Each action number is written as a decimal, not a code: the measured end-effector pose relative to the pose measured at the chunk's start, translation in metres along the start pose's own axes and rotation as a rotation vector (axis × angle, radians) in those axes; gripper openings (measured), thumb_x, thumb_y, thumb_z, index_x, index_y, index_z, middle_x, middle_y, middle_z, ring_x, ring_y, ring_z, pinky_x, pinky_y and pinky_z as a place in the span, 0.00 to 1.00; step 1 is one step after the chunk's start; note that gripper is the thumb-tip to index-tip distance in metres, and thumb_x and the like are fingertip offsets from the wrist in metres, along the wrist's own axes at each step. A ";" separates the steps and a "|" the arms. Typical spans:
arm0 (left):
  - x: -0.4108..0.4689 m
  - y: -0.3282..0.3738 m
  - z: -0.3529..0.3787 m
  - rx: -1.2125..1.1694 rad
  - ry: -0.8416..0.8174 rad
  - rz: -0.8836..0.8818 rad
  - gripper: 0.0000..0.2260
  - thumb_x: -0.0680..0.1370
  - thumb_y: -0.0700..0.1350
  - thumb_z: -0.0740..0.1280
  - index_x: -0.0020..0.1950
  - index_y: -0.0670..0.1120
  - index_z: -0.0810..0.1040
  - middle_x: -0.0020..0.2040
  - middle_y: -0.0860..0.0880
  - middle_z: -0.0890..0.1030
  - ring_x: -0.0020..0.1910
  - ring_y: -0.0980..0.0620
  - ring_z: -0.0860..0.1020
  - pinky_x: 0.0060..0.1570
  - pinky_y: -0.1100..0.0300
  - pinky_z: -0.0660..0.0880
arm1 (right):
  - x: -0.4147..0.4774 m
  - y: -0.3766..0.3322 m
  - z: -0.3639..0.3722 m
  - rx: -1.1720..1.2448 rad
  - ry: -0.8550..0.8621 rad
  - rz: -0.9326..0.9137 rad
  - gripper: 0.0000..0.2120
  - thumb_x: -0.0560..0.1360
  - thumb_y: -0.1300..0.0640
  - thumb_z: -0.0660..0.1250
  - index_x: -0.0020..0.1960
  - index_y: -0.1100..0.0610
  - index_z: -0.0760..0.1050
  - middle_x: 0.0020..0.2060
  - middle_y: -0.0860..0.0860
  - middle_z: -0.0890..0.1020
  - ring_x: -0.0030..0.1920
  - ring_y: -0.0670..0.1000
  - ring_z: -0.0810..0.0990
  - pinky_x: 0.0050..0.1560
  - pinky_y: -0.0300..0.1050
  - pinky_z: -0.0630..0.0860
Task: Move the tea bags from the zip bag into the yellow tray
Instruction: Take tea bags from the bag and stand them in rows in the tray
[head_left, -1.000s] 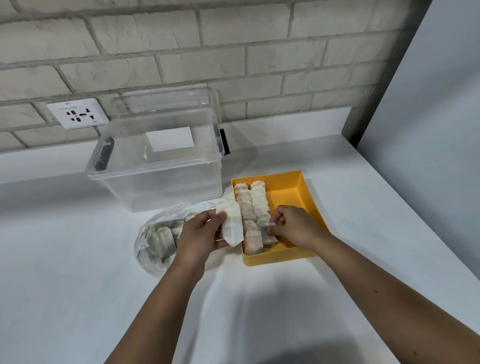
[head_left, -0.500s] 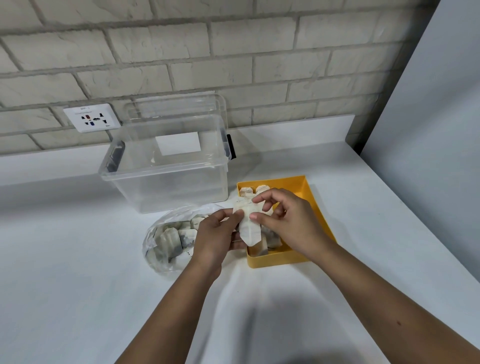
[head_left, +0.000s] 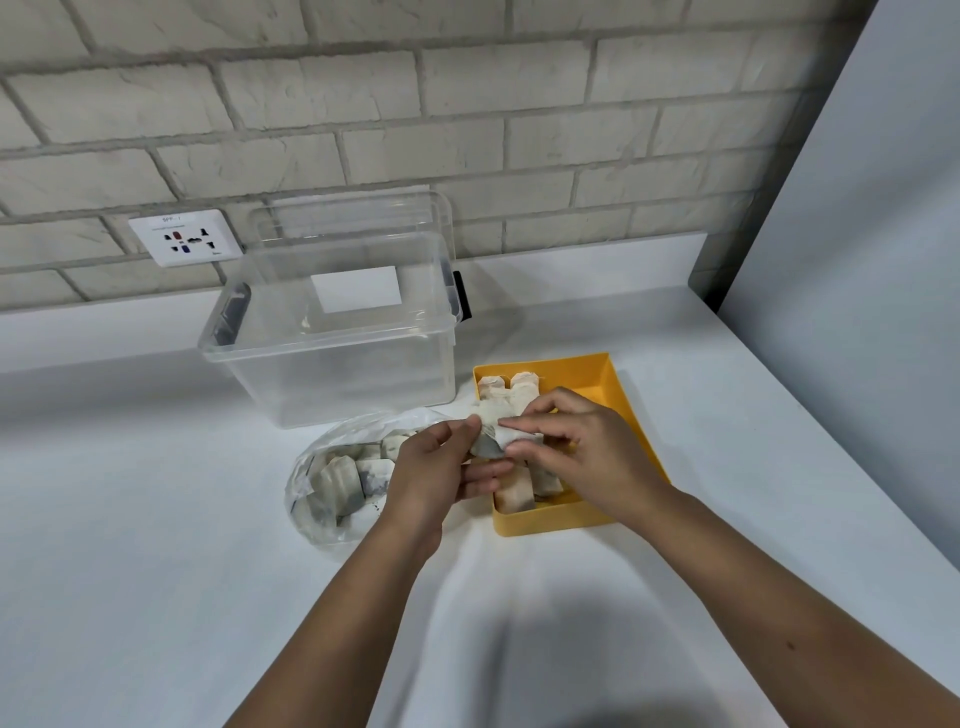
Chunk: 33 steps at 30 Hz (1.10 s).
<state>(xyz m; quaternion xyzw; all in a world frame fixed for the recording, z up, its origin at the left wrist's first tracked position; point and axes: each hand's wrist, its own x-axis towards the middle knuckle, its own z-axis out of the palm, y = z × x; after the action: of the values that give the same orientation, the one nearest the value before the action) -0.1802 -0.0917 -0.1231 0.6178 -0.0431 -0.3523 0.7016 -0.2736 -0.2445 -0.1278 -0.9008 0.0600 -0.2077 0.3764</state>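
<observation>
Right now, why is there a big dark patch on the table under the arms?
Head view: that patch is a soft shadow on the table, seemingly cast by the person leaning over; edges blurry, wall bricks curve from the wide lens.

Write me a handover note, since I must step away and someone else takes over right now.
Left hand and right hand: both pinch one tea bag between them, over the tray's left edge.
Zip bag: lies open on the counter left of the yellow tray, several tea bags inside.
Done: two rows of bags fill the tray's left half.
Left: set this bag down, then move the rest over.
</observation>
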 end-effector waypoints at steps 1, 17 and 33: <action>0.000 0.000 -0.001 0.003 0.001 0.001 0.10 0.82 0.45 0.64 0.57 0.39 0.79 0.47 0.41 0.87 0.42 0.45 0.87 0.37 0.60 0.83 | 0.000 0.001 0.000 0.031 -0.004 0.010 0.13 0.74 0.49 0.71 0.57 0.49 0.83 0.47 0.41 0.79 0.47 0.46 0.79 0.45 0.38 0.75; 0.004 -0.005 -0.003 0.025 -0.029 -0.009 0.10 0.79 0.42 0.70 0.58 0.40 0.80 0.44 0.43 0.87 0.38 0.48 0.85 0.40 0.59 0.83 | 0.000 0.001 0.000 0.288 -0.007 0.199 0.09 0.73 0.46 0.70 0.42 0.50 0.84 0.41 0.42 0.83 0.43 0.43 0.81 0.45 0.36 0.76; 0.002 -0.003 -0.003 0.023 -0.016 -0.034 0.09 0.77 0.46 0.72 0.51 0.41 0.83 0.45 0.39 0.86 0.38 0.44 0.85 0.40 0.58 0.84 | 0.001 -0.002 0.010 0.317 0.135 0.234 0.12 0.70 0.59 0.76 0.51 0.48 0.81 0.37 0.48 0.83 0.37 0.51 0.81 0.45 0.47 0.81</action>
<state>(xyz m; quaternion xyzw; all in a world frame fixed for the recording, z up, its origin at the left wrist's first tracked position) -0.1787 -0.0901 -0.1267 0.6236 -0.0422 -0.3686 0.6881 -0.2685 -0.2370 -0.1326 -0.8013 0.1559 -0.2291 0.5302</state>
